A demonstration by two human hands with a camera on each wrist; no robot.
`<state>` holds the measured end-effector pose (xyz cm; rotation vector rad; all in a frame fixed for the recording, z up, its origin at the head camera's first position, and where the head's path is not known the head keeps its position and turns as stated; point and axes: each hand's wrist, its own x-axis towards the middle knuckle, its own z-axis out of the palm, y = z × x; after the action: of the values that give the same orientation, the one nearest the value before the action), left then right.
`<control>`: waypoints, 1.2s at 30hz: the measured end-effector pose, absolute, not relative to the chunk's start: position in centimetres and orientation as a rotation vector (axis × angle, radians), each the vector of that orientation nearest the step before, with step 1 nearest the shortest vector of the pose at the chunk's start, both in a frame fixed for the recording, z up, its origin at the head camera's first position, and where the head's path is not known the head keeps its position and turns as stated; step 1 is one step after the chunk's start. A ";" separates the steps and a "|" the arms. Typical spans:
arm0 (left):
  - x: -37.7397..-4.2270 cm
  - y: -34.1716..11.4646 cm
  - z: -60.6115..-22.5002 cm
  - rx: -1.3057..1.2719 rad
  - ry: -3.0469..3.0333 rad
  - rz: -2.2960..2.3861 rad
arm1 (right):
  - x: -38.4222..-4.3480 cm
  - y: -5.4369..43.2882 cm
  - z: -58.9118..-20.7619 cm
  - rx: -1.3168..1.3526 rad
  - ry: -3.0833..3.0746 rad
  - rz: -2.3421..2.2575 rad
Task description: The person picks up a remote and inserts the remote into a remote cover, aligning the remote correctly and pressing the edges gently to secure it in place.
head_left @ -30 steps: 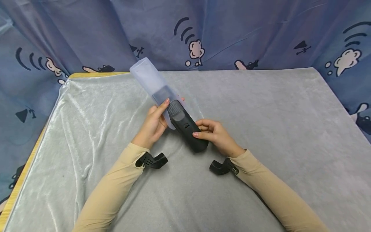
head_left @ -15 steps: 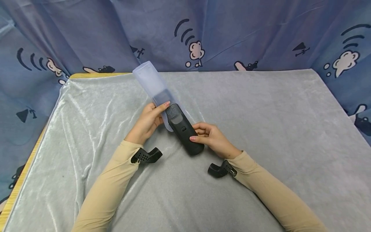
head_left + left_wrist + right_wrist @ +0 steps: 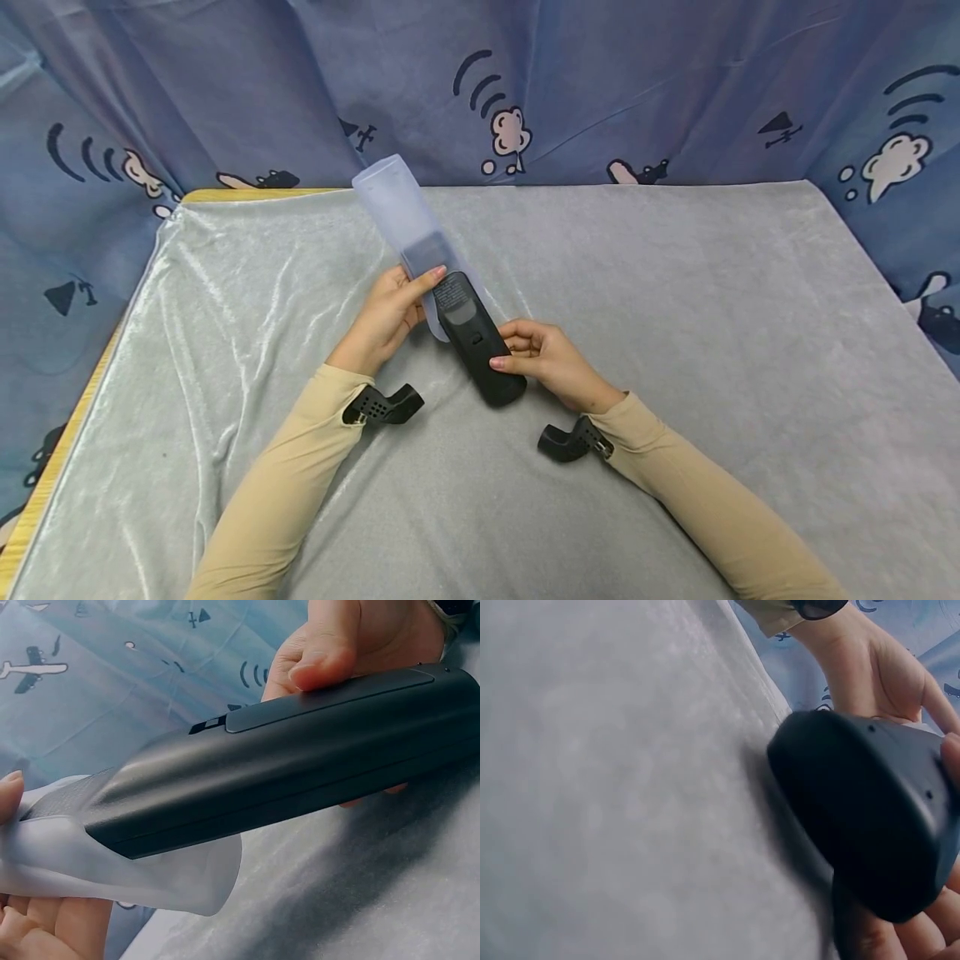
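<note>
A black remote control (image 3: 480, 346) lies back side up, held above the cloth, its far end inside a translucent whitish sleeve (image 3: 396, 204). The sleeve's far part is unfilled, and a rounded flap hangs under the remote. My left hand (image 3: 381, 321) grips the sleeve near its mouth, thumb on top. My right hand (image 3: 553, 362) pinches the remote's near end, thumb on its back and fingers along the side. The left wrist view shows the remote's side (image 3: 247, 769) running into the sleeve (image 3: 150, 870). In the right wrist view the remote's blunt end (image 3: 862, 817) hides part of the right hand.
A grey velvety cloth (image 3: 712, 333) covers the table, with a yellow wooden edge (image 3: 258, 194) showing at the back left and along the left side. Behind it hangs a blue patterned curtain (image 3: 637, 75). Black camera mounts sit on both wrists.
Both hands have shifted slightly toward me, carrying the remote control and sleeve. The pair now tilts a little more steeply, and the sleeve's far end has moved right. Both grips look the same.
</note>
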<state>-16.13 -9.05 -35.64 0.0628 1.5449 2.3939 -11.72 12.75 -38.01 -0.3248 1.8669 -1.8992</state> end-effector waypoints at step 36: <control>-15.9 -8.6 -36.0 0.083 1.574 2.319 | -11.6 12.8 -38.1 -0.326 1.902 -1.865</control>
<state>-15.90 -8.60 -36.03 0.0828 1.5737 2.3187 -11.64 12.83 -38.07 -0.3264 1.9024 -1.8650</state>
